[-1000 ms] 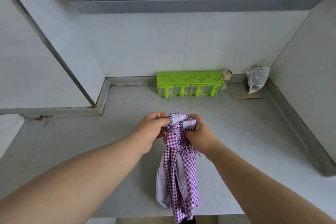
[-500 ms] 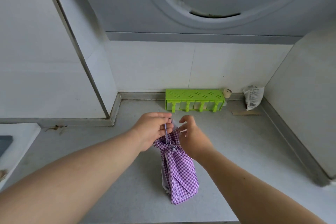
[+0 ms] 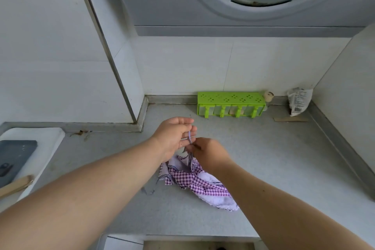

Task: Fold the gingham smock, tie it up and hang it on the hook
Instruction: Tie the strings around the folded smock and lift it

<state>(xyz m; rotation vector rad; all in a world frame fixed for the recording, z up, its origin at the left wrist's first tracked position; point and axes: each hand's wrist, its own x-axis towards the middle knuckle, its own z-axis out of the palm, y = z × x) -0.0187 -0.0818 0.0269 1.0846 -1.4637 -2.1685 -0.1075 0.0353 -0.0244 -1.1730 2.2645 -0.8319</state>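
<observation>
Near the tabletop's middle, the smock lies bunched and touching the surface. Above it, the left hand has loosely spread fingers with a thin cord across them, while the right hand's grip pinches that cord. At the back edge stands a green rack.
</observation>
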